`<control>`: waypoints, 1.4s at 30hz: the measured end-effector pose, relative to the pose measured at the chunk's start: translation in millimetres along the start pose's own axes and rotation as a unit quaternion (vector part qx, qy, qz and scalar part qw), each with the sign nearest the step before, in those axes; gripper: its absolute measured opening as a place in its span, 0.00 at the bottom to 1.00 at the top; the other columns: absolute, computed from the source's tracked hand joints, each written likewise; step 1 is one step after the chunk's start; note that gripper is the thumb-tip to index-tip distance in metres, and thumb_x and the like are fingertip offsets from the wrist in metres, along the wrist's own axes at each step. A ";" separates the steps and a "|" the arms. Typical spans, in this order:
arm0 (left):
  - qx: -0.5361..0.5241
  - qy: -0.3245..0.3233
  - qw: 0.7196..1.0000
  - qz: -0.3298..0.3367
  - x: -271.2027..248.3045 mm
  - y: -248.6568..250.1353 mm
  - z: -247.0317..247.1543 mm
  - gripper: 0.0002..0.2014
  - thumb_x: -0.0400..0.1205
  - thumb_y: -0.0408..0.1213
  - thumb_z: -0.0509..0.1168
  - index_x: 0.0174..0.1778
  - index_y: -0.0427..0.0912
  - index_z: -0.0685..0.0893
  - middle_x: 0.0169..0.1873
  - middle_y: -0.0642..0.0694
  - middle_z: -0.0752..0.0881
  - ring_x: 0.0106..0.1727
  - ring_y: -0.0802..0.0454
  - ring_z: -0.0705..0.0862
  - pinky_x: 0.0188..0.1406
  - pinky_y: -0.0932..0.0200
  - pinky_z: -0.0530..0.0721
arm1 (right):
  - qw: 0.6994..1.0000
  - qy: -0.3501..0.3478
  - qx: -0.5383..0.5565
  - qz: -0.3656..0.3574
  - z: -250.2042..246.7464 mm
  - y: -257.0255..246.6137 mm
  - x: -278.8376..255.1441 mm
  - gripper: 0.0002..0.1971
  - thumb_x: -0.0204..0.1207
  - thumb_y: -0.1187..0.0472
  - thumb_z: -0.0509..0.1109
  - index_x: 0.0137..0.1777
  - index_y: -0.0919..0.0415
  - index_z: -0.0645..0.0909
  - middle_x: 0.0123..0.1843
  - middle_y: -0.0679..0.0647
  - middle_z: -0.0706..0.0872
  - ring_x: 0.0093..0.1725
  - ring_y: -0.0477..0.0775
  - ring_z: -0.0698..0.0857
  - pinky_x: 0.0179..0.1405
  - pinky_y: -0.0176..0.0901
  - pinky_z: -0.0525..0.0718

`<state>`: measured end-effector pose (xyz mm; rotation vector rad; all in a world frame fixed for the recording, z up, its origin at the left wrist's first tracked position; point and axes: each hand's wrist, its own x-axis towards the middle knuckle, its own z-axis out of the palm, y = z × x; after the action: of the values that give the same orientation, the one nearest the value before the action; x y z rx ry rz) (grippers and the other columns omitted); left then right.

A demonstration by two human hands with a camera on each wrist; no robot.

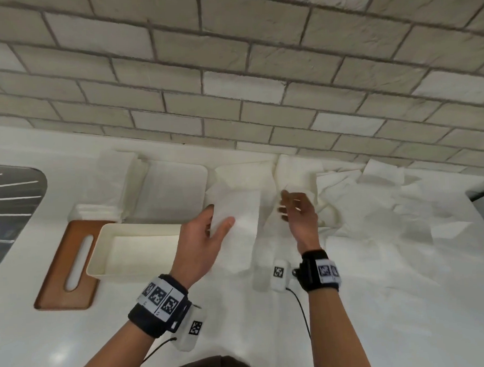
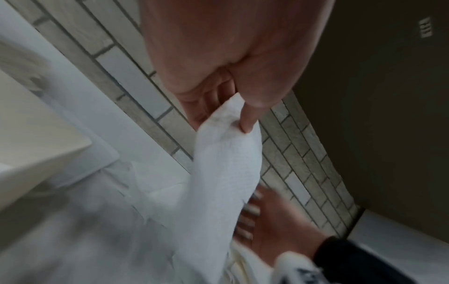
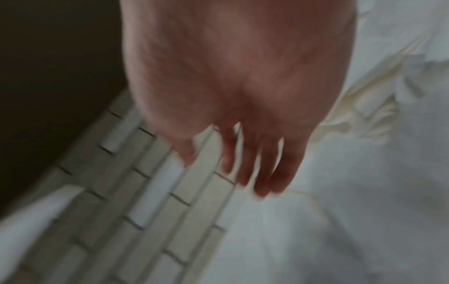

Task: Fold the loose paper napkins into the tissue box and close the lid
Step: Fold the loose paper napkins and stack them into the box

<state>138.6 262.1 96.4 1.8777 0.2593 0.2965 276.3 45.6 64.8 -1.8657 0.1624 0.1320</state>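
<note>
1. Napkin [image 1: 238, 211] in hand: the left hand [image 1: 200, 246] pinches one white sheet near its top, thumb over fingers, and the sheet hangs as a long strip, its long axis running toward the wall.
2. The right hand [image 1: 299, 211] is just to the right of that sheet, fingers spread loosely and holding nothing; the picture is blurred there.
3. The tissue box [image 1: 135, 247] stands open on the bench, just left of the left hand and nearer the front edge than the sheet's far end.
4. The wooden lid [image 1: 65, 266], with its slot, lies flat against the box's left side.
5. More loose napkins [image 1: 375, 205] are spread over the right part of the bench.
6. The left hand is nearer the box, so I judge the sheet goes leftward into it.
</note>
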 end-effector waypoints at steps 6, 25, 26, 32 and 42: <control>-0.005 0.053 0.998 -0.021 -5.3 2.5 -5.0 0.19 0.87 0.61 0.66 0.54 0.49 0.86 0.43 0.41 0.92 0.45 0.34 0.91 0.44 0.30 0.89 | 0.929 0.048 -0.337 0.142 1.9 77.3 84.0 0.20 0.82 0.48 0.76 0.71 0.44 0.78 0.74 0.66 0.75 0.73 0.75 0.78 0.76 0.65 0.77; -0.136 0.038 0.986 -0.085 -14.2 6.0 -56.0 0.19 0.91 0.59 0.60 0.59 0.48 0.88 0.51 0.35 0.90 0.53 0.44 0.90 0.64 0.26 0.84 | 0.958 -0.090 0.146 -0.231 18.5 -115.6 -124.0 0.17 0.81 0.68 0.82 0.68 0.57 0.87 0.71 0.50 0.90 0.72 0.54 0.88 0.71 0.52 0.85; -0.154 0.033 0.984 -0.081 -15.8 8.4 -59.0 0.19 0.93 0.57 0.59 0.60 0.48 0.88 0.54 0.36 0.91 0.56 0.47 0.90 0.66 0.29 0.85 | 0.961 -0.087 0.151 -0.215 28.8 -110.1 -133.8 0.17 0.80 0.67 0.82 0.67 0.57 0.87 0.70 0.50 0.90 0.67 0.55 0.90 0.66 0.56 0.87; -0.237 0.056 0.966 -0.085 -26.5 17.8 -82.8 0.16 0.97 0.39 0.54 0.64 0.57 0.89 0.58 0.57 0.94 0.62 0.58 0.92 0.60 0.60 0.89 | 0.980 -0.064 0.122 -0.143 89.0 -69.8 -175.0 0.15 0.80 0.66 0.84 0.63 0.54 0.86 0.63 0.46 0.91 0.67 0.48 0.90 0.69 0.63 0.89; -0.296 0.088 0.937 -0.164 -36.5 -5.2 -110.9 0.21 0.93 0.59 0.56 0.71 0.53 0.88 0.63 0.57 0.93 0.68 0.58 0.90 0.77 0.49 0.82 | 0.989 -0.059 0.032 -0.133 118.7 -54.4 -201.5 0.15 0.81 0.63 0.82 0.62 0.46 0.84 0.64 0.41 0.91 0.55 0.45 0.92 0.55 0.44 0.88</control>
<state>67.4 350.9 123.0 1.1900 0.5352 0.2759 86.8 183.9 115.8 -1.7915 -0.1636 0.0521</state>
